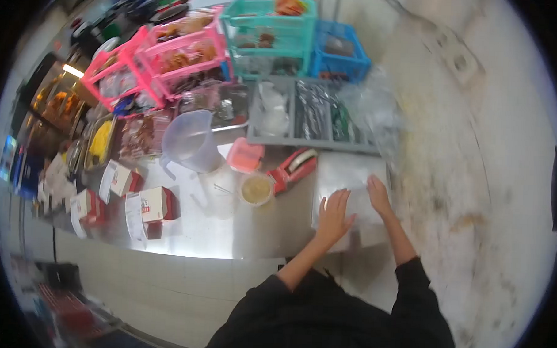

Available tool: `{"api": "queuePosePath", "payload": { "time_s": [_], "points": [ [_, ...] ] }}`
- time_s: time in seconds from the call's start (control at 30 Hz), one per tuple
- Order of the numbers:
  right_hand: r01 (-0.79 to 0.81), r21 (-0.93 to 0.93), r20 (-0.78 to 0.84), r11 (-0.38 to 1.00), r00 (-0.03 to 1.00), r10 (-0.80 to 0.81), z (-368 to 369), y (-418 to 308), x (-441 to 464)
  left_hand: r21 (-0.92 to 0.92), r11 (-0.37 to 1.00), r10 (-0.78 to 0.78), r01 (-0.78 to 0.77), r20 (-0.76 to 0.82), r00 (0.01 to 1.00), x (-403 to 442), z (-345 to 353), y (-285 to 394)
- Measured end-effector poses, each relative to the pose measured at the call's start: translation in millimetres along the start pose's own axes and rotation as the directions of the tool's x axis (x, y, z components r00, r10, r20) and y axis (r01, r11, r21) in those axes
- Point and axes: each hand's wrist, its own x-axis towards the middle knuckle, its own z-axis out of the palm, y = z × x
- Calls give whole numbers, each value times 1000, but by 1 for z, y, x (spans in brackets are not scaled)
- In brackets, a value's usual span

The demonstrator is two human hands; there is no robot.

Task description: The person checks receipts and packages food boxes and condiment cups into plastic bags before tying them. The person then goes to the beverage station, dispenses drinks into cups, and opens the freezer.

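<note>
At the right end of the metal table lies a flat, pale, translucent sheet or bag point(352, 170). My left hand point(334, 217) rests on its lower left part, fingers spread and nothing held. My right hand point(378, 194) is at its right edge with the fingers close together; whether they grip the edge is too small to tell. Left of the sheet is a red tape dispenser point(294, 170). Beside that stand a round tub with pale contents point(256, 190) and a pink container point(245, 155).
A grey divided tray point(316, 143) of packets and plastic bags borders the sheet's far side. Behind are teal point(268, 23), blue and pink baskets. A clear jug point(191, 140) and several small boxes point(158, 205) stand left. A stained wall point(450, 180) rises at the right.
</note>
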Motion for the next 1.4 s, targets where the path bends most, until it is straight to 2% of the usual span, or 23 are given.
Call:
{"api": "queuePosePath", "payload": {
  "time_s": [0.03,0.07,0.1,0.13,0.17,0.23,0.33,0.4,0.47,0.53,0.6,0.67,0.73,0.8,0.97,1.0,1.03,1.07,1.13,1.17,1.23,1.33,1.4],
  "points": [
    [-53,103,-48,993,997,58,6,16,9,122,989,-74,87,-104,992,7,35,-11],
    [-327,185,-104,927,931,349,-2,16,26,148,984,-95,97,-23,995,9,59,-28],
    [-337,216,-145,916,917,372,-5,15,36,191,971,-155,145,39,987,4,77,-50],
    [-262,177,-170,949,941,292,-13,9,38,176,978,-108,113,-37,993,-1,97,-66],
    [-177,103,-180,979,965,193,-22,-1,40,30,964,-267,265,148,952,7,90,-58],
    [-17,-69,-153,997,988,6,-40,-50,35,-17,965,-260,262,72,963,4,114,-69],
    [215,-229,21,949,976,-216,-56,-146,13,-183,925,-242,332,389,889,20,58,-54],
    [367,-267,235,891,922,-309,-59,-200,-9,-692,719,-124,66,-34,992,23,23,-48],
    [518,-229,558,824,763,-325,-45,-248,-29,-593,781,-8,-196,-323,946,20,-66,-26],
    [627,17,857,778,392,-335,-8,-291,-56,-282,874,213,-396,-509,834,-3,-157,-5],
    [489,462,846,740,6,-533,26,-327,-95,-119,859,453,-498,-276,848,-35,-215,-8],
    [640,443,851,628,-79,-520,38,-355,-121,-18,992,125,-125,281,951,-93,-265,-11],
    [782,416,859,464,-170,-483,55,-374,-143,-8,998,-60,67,374,926,-151,-295,-10],
    [711,484,848,511,-236,-475,93,-381,-167,-134,974,-135,182,298,945,-197,-325,-17],
    [612,517,847,599,-266,-460,176,-398,-238,-857,463,-285,226,98,954,-305,-386,-43],
    [605,512,851,610,-261,-455,192,-404,-251,-391,918,-53,74,65,997,-323,-385,-60],
    [595,502,857,628,-247,-452,206,-409,-264,-372,925,-59,76,57,997,-338,-395,-41],
    [585,491,864,646,-234,-445,219,-414,-276,-753,654,-77,71,27,997,-350,-398,-3],
    [564,464,879,683,-196,-435,243,-424,-294,-969,246,-107,21,-6,994,-371,-409,38],
    [551,450,886,703,-175,-430,253,-426,-300,-955,-68,-93,-287,-281,955,-380,-415,49],
    [525,415,900,743,-118,-420,270,-430,-305,-750,-377,-156,-543,-527,836,-401,-429,53],
    [430,362,914,827,12,-406,280,-422,-290,-832,-203,-190,-517,-484,854,-434,-471,52],
    [288,339,912,896,136,-388,276,-398,-265,-981,194,-624,3,-121,772,-440,-491,51]
  ]
}}
